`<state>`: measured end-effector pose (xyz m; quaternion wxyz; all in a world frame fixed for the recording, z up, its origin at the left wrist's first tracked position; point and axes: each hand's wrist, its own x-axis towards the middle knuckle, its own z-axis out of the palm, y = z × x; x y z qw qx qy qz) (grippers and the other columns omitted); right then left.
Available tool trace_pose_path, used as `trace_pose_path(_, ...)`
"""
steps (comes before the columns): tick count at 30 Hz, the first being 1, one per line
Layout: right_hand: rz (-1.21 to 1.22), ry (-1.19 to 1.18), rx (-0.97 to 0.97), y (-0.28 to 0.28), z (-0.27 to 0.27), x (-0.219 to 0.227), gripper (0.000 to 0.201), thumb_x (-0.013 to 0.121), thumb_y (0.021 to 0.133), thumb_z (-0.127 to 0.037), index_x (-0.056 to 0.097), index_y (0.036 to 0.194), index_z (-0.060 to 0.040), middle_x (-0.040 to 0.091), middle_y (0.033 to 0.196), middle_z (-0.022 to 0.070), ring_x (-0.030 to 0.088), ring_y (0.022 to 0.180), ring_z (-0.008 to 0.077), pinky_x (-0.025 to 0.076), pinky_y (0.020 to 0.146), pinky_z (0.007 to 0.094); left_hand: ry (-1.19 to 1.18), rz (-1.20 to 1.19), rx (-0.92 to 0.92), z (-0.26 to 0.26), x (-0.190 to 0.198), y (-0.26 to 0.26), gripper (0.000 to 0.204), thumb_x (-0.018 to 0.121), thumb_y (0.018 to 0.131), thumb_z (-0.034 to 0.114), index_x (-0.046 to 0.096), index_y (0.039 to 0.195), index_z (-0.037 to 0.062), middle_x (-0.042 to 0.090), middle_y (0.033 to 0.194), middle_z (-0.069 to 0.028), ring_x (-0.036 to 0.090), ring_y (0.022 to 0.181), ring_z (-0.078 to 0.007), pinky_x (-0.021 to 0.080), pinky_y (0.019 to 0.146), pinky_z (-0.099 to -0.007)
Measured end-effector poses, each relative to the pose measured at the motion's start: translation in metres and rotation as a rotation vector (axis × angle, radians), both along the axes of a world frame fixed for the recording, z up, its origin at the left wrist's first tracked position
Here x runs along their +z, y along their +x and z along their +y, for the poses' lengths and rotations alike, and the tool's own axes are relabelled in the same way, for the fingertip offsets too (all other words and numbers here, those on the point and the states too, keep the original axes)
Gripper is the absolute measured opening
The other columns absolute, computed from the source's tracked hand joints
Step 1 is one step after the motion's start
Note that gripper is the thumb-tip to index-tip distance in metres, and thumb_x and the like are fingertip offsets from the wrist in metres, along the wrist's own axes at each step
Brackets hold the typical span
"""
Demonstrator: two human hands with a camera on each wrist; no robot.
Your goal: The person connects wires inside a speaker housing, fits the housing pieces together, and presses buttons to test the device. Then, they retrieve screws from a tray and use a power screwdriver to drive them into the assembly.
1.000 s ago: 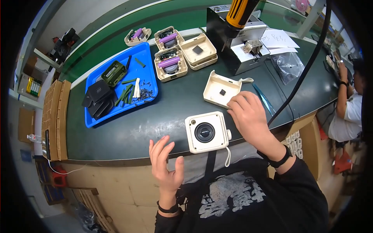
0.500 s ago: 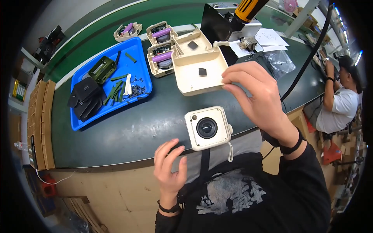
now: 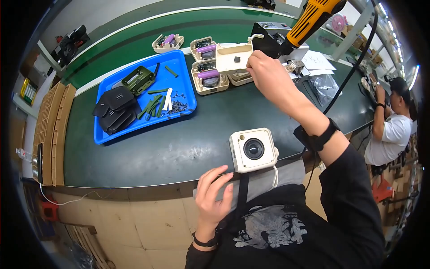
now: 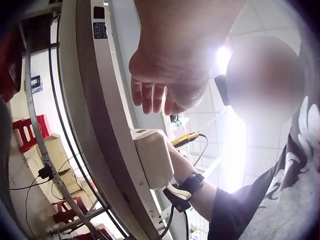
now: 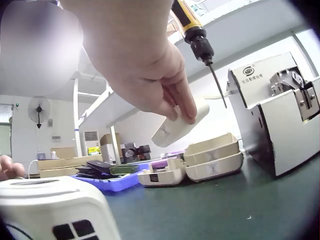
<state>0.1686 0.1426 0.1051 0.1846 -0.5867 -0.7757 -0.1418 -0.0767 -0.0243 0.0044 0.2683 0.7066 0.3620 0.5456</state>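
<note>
My right hand (image 3: pixel 274 80) pinches a cream plastic shell half (image 3: pixel 226 57) by its right edge, a small dark pad stuck inside it. In the right wrist view, that held shell (image 5: pixel 172 131) is tilted in the air above two stacked shells (image 5: pixel 212 156). Near the table's front edge lies a cream boxy speaker (image 3: pixel 254 149), its round black cone facing up and a strap loop at its corner. My left hand (image 3: pixel 213 197) is at the speaker's lower left corner, fingers loosely extended and holding nothing.
A blue tray (image 3: pixel 105 136) carries black covers, a green shell, strips and screws. Several cream shells with purple batteries (image 3: pixel 209 74) stand beside it. A yellow electric screwdriver (image 3: pixel 313 22) hangs before the screw feeder (image 5: pixel 272 130). Another person (image 3: pixel 396 125) sits at the right.
My right hand has lifted the shell half from the table right of the speaker and carried it back toward the stacked shells. My left hand stays near the speaker.
</note>
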Motion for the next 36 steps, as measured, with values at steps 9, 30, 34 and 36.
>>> trace_pose_path(9, 0.052, 0.028, 0.102, 0.004, 0.000, -0.010, 0.010, 0.062, 0.088, -0.003, 0.054, 0.089, 0.0026, 0.058, 0.096, 0.0150, 0.062, 0.076, 0.0387, 0.051, 0.066, 0.0458, 0.012, 0.000, 0.008, -0.001, 0.001, -0.004, 0.021, 0.064, 0.081, 0.002, 0.067, 0.102, 0.0004, 0.066, 0.112, -0.0182, 0.065, 0.101, -0.0321, 0.052, 0.088, -0.0385)
trace_pose_path(30, -0.018, 0.288, 0.936, -0.067, -0.125, 0.017, 0.024, 0.061, 0.060, -0.013, 0.061, 0.077, 0.0042, 0.061, 0.096, 0.0152, 0.062, 0.081, 0.0259, 0.054, 0.075, 0.0317, 0.435, 0.486, 0.530, 0.011, 0.096, -0.041, 0.031, 0.063, 0.088, 0.002, 0.065, 0.119, 0.0043, 0.060, 0.125, -0.0234, 0.059, 0.116, -0.0376, 0.049, 0.095, -0.0423)
trace_pose_path(34, -0.061, 0.281, 0.933, -0.065, -0.136, 0.020, 0.023, 0.060, 0.061, -0.014, 0.062, 0.077, 0.0026, 0.061, 0.097, 0.0137, 0.061, 0.079, 0.0244, 0.053, 0.076, 0.0316, 0.390, 0.628, 0.442, 0.016, 0.104, -0.036, 0.037, 0.066, 0.077, -0.001, 0.071, 0.113, 0.0049, 0.067, 0.114, -0.0164, 0.067, 0.103, -0.0306, 0.054, 0.085, -0.0358)
trace_pose_path(36, -0.070, 0.255, 0.930, -0.059, -0.137, 0.018, 0.021, 0.062, 0.061, -0.012, 0.062, 0.075, 0.0038, 0.061, 0.097, 0.0146, 0.062, 0.081, 0.0253, 0.054, 0.077, 0.0326, 0.443, 0.665, 0.407, 0.020, 0.102, -0.031, 0.035, 0.069, 0.075, -0.003, 0.070, 0.110, 0.0005, 0.070, 0.098, -0.0109, 0.069, 0.093, -0.0261, 0.055, 0.078, -0.0347)
